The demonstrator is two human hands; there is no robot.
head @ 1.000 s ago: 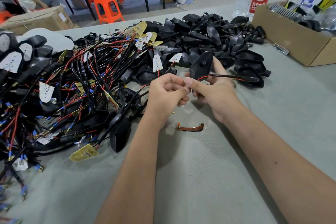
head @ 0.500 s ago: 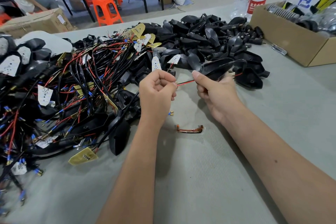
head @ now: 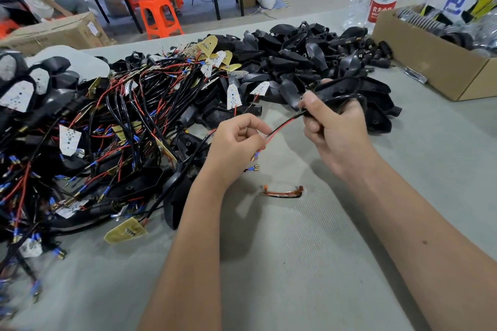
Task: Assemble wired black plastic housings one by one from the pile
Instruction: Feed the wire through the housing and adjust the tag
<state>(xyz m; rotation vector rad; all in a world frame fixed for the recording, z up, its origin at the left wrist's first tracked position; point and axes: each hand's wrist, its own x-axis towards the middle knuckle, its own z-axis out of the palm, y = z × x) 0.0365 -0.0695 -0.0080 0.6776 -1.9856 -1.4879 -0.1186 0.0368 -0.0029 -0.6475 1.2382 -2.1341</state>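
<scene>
bench (head: 336, 263): grey mat surface | pile (head: 188, 94): wired black housings, far left to centre | right hand (head: 336, 129): grips black housing (head: 341, 88) above bench, before pile | left hand (head: 236, 145): pinches its red-black wire (head: 282, 126) | amber clip (head: 282, 192): on bench beneath hands

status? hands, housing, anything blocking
Left hand pinches the red and black wires. Right hand grips the black housing above the table. Nothing blocking; orange clip lies beneath.
</scene>
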